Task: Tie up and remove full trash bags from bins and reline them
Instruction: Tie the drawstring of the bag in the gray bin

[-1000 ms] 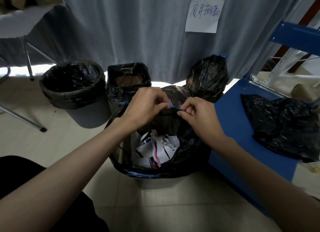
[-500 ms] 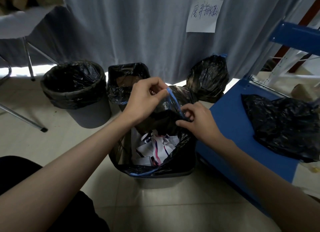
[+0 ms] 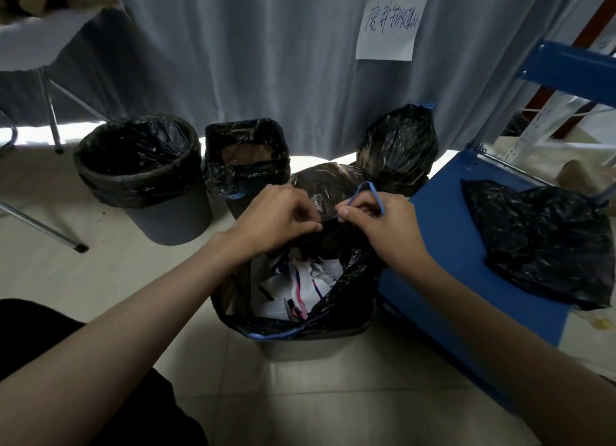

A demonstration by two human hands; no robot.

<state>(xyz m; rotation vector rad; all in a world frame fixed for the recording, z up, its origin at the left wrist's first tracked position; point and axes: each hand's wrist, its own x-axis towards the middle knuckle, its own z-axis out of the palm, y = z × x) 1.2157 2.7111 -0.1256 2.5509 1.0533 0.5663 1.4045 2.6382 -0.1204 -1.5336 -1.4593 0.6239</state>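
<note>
head cam, fwd-down, close over hands [image 3: 333, 219].

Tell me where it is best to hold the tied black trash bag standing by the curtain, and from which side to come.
Probably grip the tied black trash bag at its gathered neck, where the blue drawstring sticks out on top, coming from above. The body is bulging and slippery-looking; the narrow top offers a closed handle.

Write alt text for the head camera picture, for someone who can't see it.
Two hands work at the far rim of a black trash bag in a paper-filled bin: the right hand pinches its blue drawstring, the left hand grips the plastic. Behind stand two lined bins and a tied bag.
</note>
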